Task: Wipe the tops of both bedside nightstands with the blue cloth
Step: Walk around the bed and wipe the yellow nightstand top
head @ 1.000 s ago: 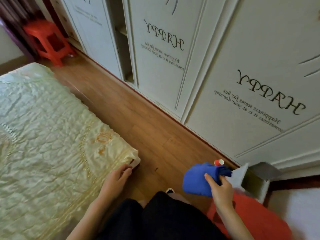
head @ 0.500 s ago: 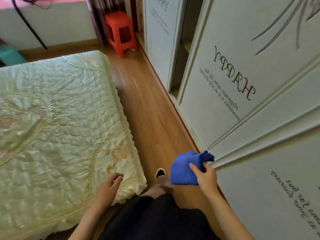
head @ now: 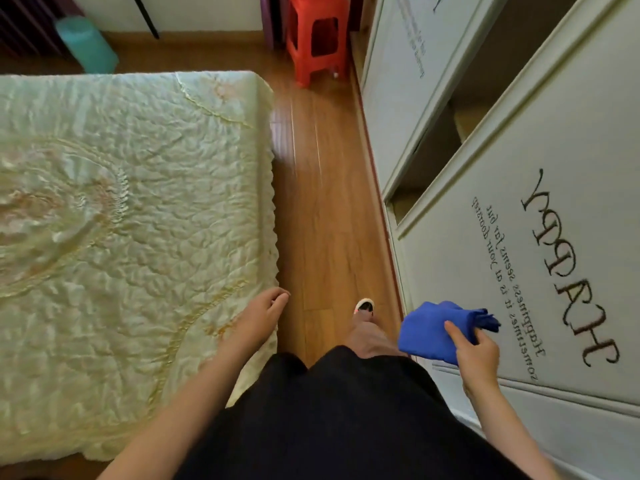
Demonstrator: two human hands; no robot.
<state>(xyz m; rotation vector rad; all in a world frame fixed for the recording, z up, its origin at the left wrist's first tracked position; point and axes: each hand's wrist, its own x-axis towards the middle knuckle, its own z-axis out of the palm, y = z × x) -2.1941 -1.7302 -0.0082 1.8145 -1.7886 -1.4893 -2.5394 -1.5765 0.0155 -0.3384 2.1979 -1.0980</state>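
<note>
My right hand grips the bunched blue cloth at waist height, close to the white wardrobe door. Over the near right edge of the bed hovers my left hand, holding nothing, its fingers loosely curled. No nightstand is in view. Black clothing covers my legs at the bottom centre, and one foot in a light slipper shows on the floor ahead.
A bed with a pale green quilted cover fills the left. A narrow strip of wooden floor runs ahead between bed and white wardrobe, one door ajar. A red plastic stool and a teal bin stand at the far end.
The view has swung left along the aisle; the red item and the dustpan-like thing by my right hand are out of sight. Both hands hold much the same pose, cloth still gripped.
</note>
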